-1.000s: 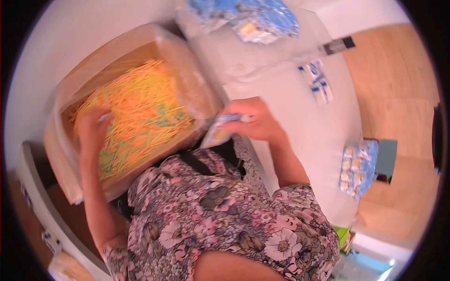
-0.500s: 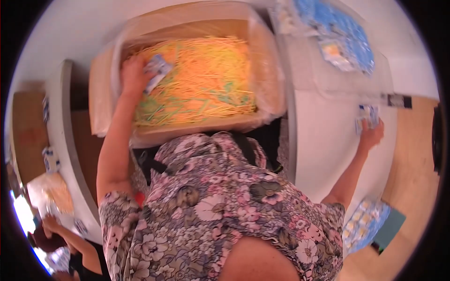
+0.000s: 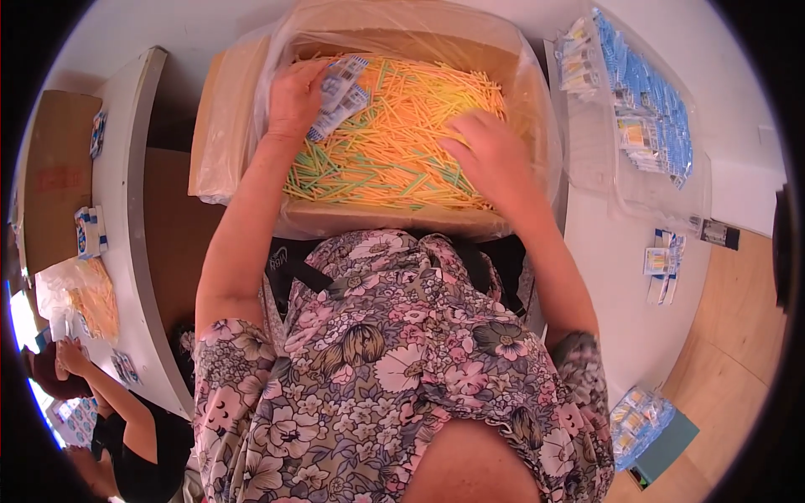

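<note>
Floral cloth in pink and grey (image 3: 231,377) is covering both shoulders, the bare forearms lying outstretched across the near edge of a brown cardboard box lined with clear plastic film (image 3: 226,117). The left hand (image 3: 293,99) is leaning inside the left wall; the right hand (image 3: 495,155), blurred, is slanting inward at right. The box is containing thin orange, yellow and green sticks (image 3: 402,126). On a white table (image 3: 604,277), a clear plastic tub (image 3: 662,199) is holding rows of blue-edged packets (image 3: 646,101). The left hand is pinching small blue-and-white plastic packets (image 3: 342,99) over the sticks. The right thumb and fingers are standing apart; contact with the sticks cannot be determined.
</note>
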{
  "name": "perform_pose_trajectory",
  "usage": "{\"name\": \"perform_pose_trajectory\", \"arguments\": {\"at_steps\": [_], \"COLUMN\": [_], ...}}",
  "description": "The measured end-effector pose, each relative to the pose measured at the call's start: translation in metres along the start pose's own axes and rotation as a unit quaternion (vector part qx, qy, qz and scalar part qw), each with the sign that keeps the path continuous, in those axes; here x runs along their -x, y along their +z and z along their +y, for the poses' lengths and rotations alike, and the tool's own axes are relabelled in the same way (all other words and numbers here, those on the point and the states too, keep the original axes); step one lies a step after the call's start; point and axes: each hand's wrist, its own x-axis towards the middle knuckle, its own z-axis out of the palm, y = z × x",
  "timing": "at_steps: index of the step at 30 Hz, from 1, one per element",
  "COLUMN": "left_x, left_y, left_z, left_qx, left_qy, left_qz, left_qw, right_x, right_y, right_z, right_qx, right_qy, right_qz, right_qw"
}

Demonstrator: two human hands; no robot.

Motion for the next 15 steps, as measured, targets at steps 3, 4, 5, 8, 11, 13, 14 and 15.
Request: {"name": "perform_pose_trajectory", "arguments": {"at_steps": [3, 4, 5, 8, 11, 13, 14, 15], "left_x": [-0.007, -0.010, -0.010, -0.011, -0.014, -0.015, -0.018, -0.020], "left_y": [0.005, 0.003, 0.005, 0.010, 0.011, 0.012, 0.013, 0.013], "left_z": [0.011, 0.014, 0.017, 0.021, 0.016, 0.015, 0.017, 0.018], "left_qx": [0.146, 0.146, 0.235, 0.334, 0.340, 0.337, 0.344, 0.350], "left_qy": [-0.125, -0.123, -0.170, -0.218, -0.224, -0.228, -0.221, -0.214], "left_qz": [0.013, 0.015, 0.040, 0.079, 0.087, 0.081, 0.076, 0.071], "left_qw": [0.981, 0.982, 0.956, 0.914, 0.909, 0.910, 0.909, 0.909], "right_x": [-0.053, -0.068, -0.080, -0.096, -0.104, -0.103, -0.098, -0.094], "right_y": [0.055, 0.064, 0.071, 0.089, 0.097, 0.099, 0.100, 0.102], "right_z": [0.046, 0.050, 0.057, 0.065, 0.061, 0.064, 0.072, 0.079], "right_qx": [0.098, 0.098, 0.173, 0.277, 0.350, 0.393, 0.405, 0.416], "right_qy": [-0.004, -0.006, -0.095, -0.210, -0.221, -0.205, -0.231, -0.257], "right_qz": [-0.096, -0.094, -0.083, -0.084, -0.131, -0.170, -0.140, -0.109], "right_qw": [0.991, 0.991, 0.977, 0.934, 0.901, 0.880, 0.874, 0.866]}}
